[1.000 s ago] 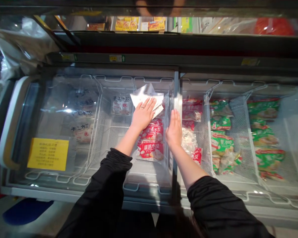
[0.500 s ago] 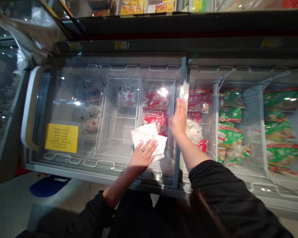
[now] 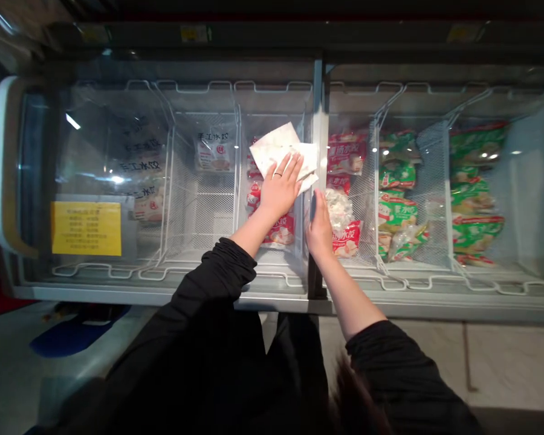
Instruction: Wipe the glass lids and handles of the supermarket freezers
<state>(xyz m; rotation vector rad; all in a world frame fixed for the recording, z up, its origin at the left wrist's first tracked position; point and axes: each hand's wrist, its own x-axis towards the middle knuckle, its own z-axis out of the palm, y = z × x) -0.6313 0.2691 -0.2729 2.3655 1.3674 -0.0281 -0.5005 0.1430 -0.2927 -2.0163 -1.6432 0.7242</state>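
Observation:
A folded white cloth or paper wipe [image 3: 276, 142] lies on the clear sliding lid [image 3: 204, 223] of a chest freezer. My left hand [image 3: 281, 187], a ring on one finger, presses it down with the fingers stretched flat over its lower part. Close to its right, my right hand [image 3: 320, 226] rests against the upright lid frame [image 3: 320, 121], its fingers straight and pointing away from me. Part of its palm side is hidden. Beneath the glass, red dumpling bags [image 3: 278, 229] are partly covered by the cloth and my left hand.
White wire baskets [image 3: 236, 145] divide the freezer. Green bags [image 3: 396, 211] and red bags [image 3: 347, 238] lie on the right side. A yellow notice [image 3: 86, 228] is at the left, near the white curved handle [image 3: 2, 169]. Something blue [image 3: 72, 335] is on the floor.
My left hand has slid the cloth away from me across the glass, closer to the lid frame. My right hand has come down along that frame, nearer to me. The view has tilted down.

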